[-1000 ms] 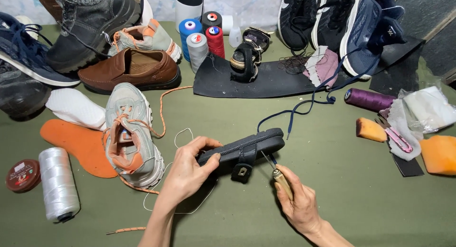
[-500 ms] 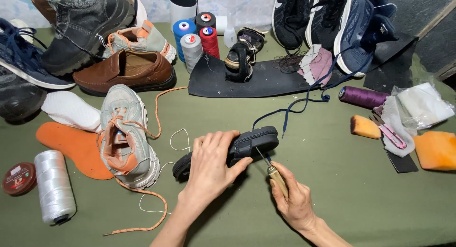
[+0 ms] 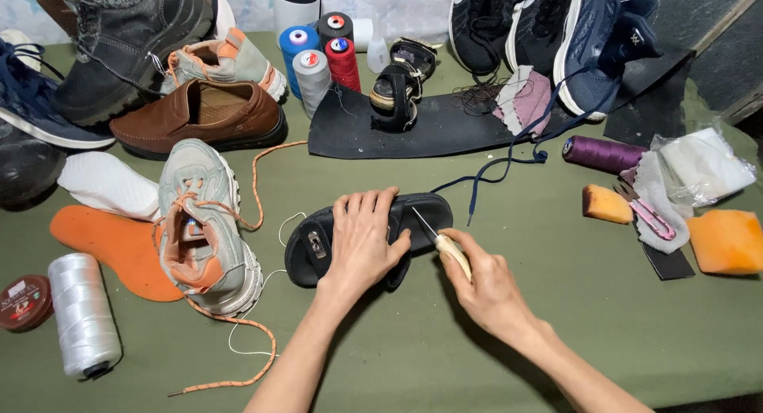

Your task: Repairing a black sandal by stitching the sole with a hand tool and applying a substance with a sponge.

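Note:
A black sandal [image 3: 425,208] lies sole-up on the green table in the middle of the view. My left hand [image 3: 363,240] presses flat on top of it, fingers spread over the sole. My right hand [image 3: 483,283] grips a stitching awl [image 3: 442,240] by its pale wooden handle; the thin metal point touches the sandal's edge just right of my left fingers. A white thread [image 3: 280,232] runs from the sandal toward the left.
A grey-and-orange sneaker [image 3: 199,230] with a loose orange lace lies left, beside an orange insole [image 3: 111,246], a white insole and a white thread spool [image 3: 82,314]. More shoes and thread cones [image 3: 311,71] line the back; sponges [image 3: 727,240], a purple spool and snips sit right.
The sandal has been lowered and turned flat onto the table. My left hand went from gripping its underside to pressing down on top. The awl tip moved in against the sandal's edge.

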